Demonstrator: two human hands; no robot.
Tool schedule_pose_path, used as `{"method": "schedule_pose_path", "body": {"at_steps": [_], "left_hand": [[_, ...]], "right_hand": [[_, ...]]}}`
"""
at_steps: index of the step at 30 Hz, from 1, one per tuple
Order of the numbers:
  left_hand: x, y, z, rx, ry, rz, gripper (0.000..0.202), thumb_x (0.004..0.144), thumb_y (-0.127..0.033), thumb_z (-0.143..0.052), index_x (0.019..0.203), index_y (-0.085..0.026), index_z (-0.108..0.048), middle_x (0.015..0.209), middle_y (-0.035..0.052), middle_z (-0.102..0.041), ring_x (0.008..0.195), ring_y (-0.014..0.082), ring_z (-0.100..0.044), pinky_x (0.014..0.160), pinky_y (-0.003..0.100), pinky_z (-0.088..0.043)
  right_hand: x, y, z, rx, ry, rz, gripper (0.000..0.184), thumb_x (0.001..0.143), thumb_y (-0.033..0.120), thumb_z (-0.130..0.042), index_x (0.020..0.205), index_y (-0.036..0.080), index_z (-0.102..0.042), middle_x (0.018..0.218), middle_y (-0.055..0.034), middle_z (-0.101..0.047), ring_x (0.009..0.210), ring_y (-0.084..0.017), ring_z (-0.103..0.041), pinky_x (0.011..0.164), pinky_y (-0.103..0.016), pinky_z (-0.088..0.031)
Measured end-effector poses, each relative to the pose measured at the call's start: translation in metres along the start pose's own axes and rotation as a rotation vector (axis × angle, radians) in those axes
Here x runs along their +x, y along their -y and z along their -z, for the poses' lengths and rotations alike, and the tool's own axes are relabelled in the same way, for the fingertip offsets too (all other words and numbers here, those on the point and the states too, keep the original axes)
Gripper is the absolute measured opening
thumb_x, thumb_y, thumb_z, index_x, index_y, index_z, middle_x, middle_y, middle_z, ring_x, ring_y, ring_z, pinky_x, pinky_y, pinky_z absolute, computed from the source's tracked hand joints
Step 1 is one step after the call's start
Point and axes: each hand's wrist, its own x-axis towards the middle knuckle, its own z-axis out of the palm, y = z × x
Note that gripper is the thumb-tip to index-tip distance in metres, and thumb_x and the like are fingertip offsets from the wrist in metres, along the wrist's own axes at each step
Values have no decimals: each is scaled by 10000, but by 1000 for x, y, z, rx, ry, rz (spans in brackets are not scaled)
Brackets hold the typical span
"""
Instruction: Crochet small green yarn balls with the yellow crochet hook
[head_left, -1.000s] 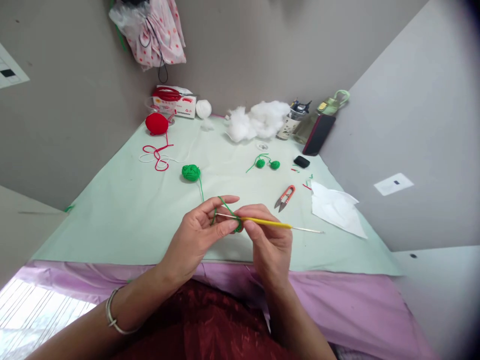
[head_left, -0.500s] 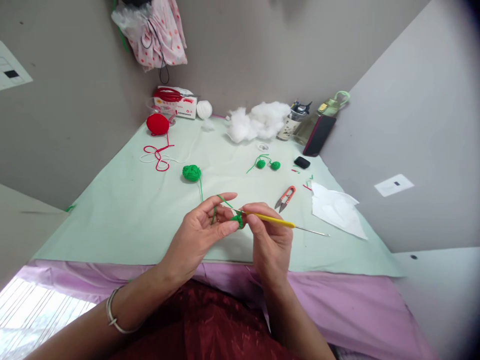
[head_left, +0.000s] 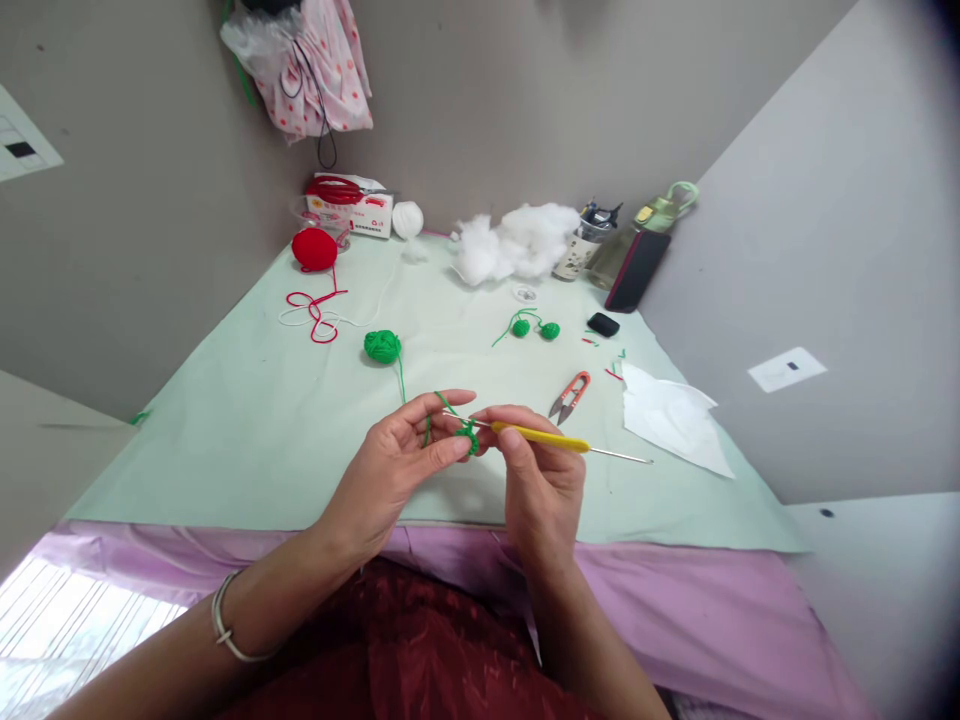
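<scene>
My left hand point(head_left: 401, 460) pinches a small green crochet piece point(head_left: 470, 436) between thumb and fingers, with green yarn looped over its index finger. That yarn runs back to a green yarn ball point(head_left: 382, 346) on the pale green table cover point(head_left: 247, 420). My right hand point(head_left: 536, 470) grips a yellow-handled crochet hook point(head_left: 547, 438), whose metal tip sits in the green piece. Both hands hover over the table's front edge.
Red-handled snips point(head_left: 570, 393) lie just right of my hands, white paper point(head_left: 671, 415) beyond them. Two small green crochet balls point(head_left: 536, 327), a red yarn ball point(head_left: 313, 248), loose red and white yarn, white stuffing point(head_left: 514, 243), a box, a cup and a bottle stand toward the back.
The hook has slid to the right, so its tip has drawn back from beyond the left fingers to the green piece. Both hands stay almost in place.
</scene>
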Motion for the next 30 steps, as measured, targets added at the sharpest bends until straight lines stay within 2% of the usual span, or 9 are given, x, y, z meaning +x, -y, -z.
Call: {"method": "schedule_pose_path", "body": {"at_steps": [6,12,19,24,30], "left_hand": [[1,0,0,9,-15,-29,346,822,-253,-857,1161,-280,-790,858,-33,-605,856,104,-619,857,229,-521],[0,3,1,68,-40,-71,356,830,-239,-851,1176,-292,-783,878,-28,-630,899,112,-591,878,224,-495],[0,1,-1,-1,-31,-14,374,835,-244,-844,1201,-284,-776,921,-13,-689,877,118,-614,851,244,-477],[1,-1,-2,-22,-38,13,313,832,-268,-847,1142,-273,-805,840,-23,-655,826,113,-595,846,253,-450],[1,-4,0,-10,-70,36,330,812,-269,-854,1137,-241,-805,831,-21,-616,803,113,-551,798,251,-411]], "right_hand": [[-1,0,0,-35,7,47,170,982,225,-675,1048,306,-809,908,0,-707,776,-129,-665,726,-285,-561],[-1,-1,1,-86,28,63,163,954,200,-711,1032,300,-813,936,-12,-730,848,-148,-667,757,-295,-547],[-1,1,1,-57,2,63,165,1004,234,-643,1025,285,-799,911,-1,-695,771,-126,-660,736,-297,-547],[0,2,3,-58,6,47,166,1014,254,-629,1011,267,-794,909,-4,-697,757,-126,-670,732,-302,-549],[0,4,8,12,-100,36,215,1037,280,-587,969,248,-789,947,-21,-717,751,-136,-687,705,-311,-570]]}}
